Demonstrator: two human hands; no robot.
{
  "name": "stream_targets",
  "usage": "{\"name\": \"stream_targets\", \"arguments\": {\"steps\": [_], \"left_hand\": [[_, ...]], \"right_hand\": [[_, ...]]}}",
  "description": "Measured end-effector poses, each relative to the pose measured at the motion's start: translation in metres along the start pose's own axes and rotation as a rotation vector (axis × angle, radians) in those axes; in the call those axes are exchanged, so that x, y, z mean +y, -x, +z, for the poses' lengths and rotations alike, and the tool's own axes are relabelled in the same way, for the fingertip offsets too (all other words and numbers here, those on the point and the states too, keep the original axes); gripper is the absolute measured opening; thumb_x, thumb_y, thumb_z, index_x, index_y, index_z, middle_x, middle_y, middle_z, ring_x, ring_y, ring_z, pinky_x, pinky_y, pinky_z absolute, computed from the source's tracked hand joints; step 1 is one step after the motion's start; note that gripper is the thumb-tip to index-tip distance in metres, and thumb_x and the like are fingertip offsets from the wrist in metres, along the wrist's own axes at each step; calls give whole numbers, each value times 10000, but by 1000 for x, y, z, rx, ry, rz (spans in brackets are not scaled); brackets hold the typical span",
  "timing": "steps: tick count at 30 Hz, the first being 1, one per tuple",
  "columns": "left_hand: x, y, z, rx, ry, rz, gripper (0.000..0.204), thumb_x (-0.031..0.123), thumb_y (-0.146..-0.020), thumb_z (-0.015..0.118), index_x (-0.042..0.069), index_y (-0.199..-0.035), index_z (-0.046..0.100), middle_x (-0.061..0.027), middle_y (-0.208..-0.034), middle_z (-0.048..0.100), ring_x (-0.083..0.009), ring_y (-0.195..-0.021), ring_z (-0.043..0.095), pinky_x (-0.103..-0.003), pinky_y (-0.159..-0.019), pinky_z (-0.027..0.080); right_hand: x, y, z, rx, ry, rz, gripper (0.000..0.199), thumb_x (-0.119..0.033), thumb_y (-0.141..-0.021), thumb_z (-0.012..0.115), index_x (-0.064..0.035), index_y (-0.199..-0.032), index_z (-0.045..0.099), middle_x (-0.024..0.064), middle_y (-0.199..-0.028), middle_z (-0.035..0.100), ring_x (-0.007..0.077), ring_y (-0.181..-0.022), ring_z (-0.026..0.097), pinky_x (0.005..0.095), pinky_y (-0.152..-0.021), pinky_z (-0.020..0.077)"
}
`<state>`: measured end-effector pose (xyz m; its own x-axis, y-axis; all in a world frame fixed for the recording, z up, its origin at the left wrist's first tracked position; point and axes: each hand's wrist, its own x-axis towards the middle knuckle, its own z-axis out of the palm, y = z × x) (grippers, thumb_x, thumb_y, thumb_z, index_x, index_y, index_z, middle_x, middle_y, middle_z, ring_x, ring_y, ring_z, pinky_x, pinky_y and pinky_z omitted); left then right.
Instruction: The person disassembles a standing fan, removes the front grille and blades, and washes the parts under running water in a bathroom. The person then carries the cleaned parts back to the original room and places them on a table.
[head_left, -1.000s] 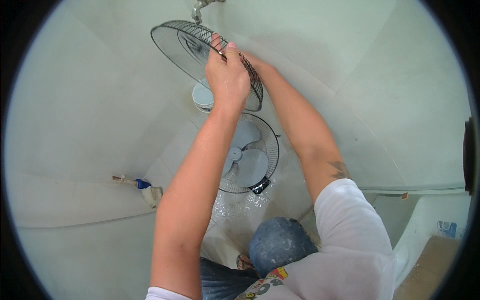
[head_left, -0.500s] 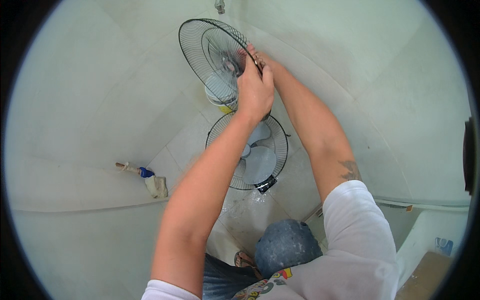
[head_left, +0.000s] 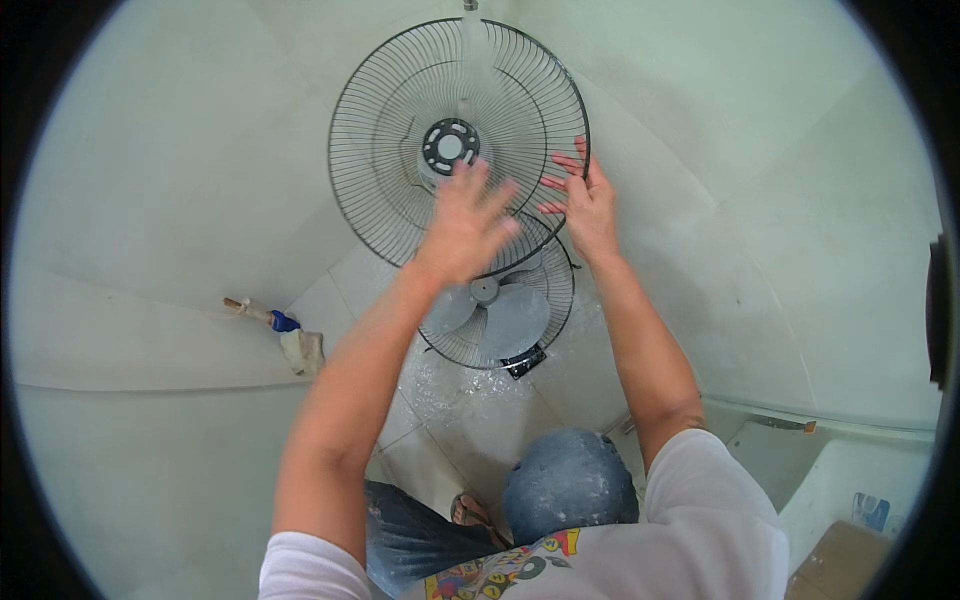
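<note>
— Lately, what has been changed near the knees (head_left: 568,482)?

— Little; the wet floor tiles (head_left: 455,395) and the fan blades in their lower guard (head_left: 497,305) are seen lying as before.

— And higher up?

— The wire fan guard (head_left: 400,130) has been turned face-on, so its hub ring (head_left: 450,146) is now shown. Its right rim is pinched by the right hand (head_left: 585,200); the left hand (head_left: 463,222) has been let go, fingers spread, blurred, nothing held
</note>
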<state>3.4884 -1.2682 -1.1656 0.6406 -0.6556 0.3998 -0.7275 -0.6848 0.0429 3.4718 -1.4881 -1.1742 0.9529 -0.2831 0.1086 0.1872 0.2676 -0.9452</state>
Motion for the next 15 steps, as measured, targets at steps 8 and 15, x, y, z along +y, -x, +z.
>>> {"name": "stream_targets", "arguments": {"steps": [8, 15], "left_hand": [[-15, -71, 45, 155, 163, -233, 749, 589, -1045, 431, 78, -1592, 420, -280, -1640, 347, -482, -1540, 266, -621, -1258, 145], [-13, -128, 20, -109, 189, -652, 746, 577, -1054, 430, 78, -1607, 385, -256, -1659, 331, -454, -1552, 266, -549, -1285, 151]], "right_hand": [[-27, 35, 43, 66, 185, 106, 512, -133, -1069, 423, -42, -1570, 371, 198, -1314, 610, 299, -1032, 708, 369, -619, 648], [-34, 63, 20, 82, 275, 86, 568, -84, -1045, 421, -74, -1609, 349, 187, -1324, 596, 211, -966, 679, 312, -578, 607]]}}
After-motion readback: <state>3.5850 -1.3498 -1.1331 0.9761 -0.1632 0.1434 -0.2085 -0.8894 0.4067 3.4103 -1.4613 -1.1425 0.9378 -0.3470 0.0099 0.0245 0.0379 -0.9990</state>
